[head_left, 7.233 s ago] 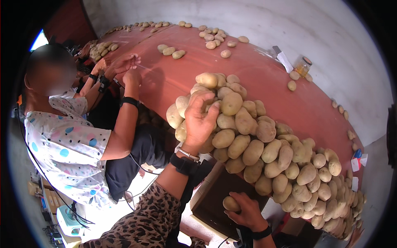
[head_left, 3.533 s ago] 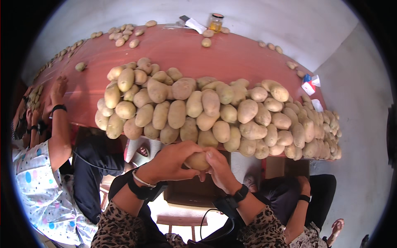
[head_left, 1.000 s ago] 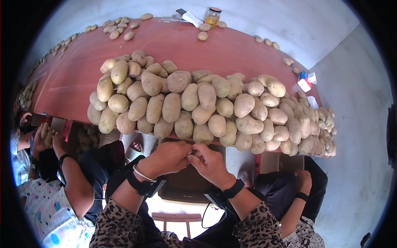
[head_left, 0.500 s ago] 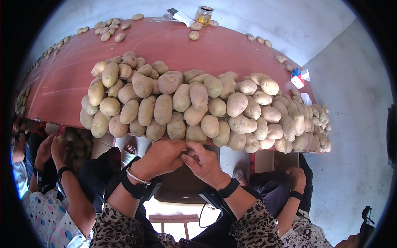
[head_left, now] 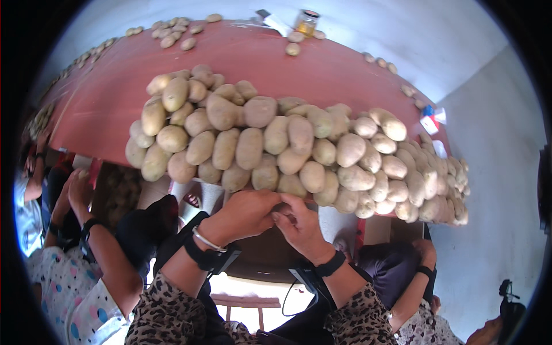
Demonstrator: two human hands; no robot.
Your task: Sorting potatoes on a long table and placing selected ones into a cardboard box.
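My left hand [head_left: 244, 215] and my right hand [head_left: 305, 233] meet just in front of the table's near edge, fingertips touching. Both are closed, with the fingers bent inward. Whatever they pinch, if anything, is hidden behind the fingers. Right beyond them rises a long heap of pale brown potatoes [head_left: 249, 148], stacked several deep along the edge of the red table [head_left: 241, 54]. The nearest potato [head_left: 291, 185] sits just above my fingertips.
At left, a co-worker's hands [head_left: 79, 187] are beside a box of potatoes [head_left: 121, 192]. A co-worker's forearm [head_left: 411, 290] rests at right. Toward the back stand a glass jar [head_left: 307, 23] and scattered potatoes [head_left: 168, 41]. A tissue box [head_left: 429, 122] is near the wall [head_left: 489, 132].
The whole view has shifted, so the table and heap appear farther right. My hands stay together at the edge, with the fingers still closed.
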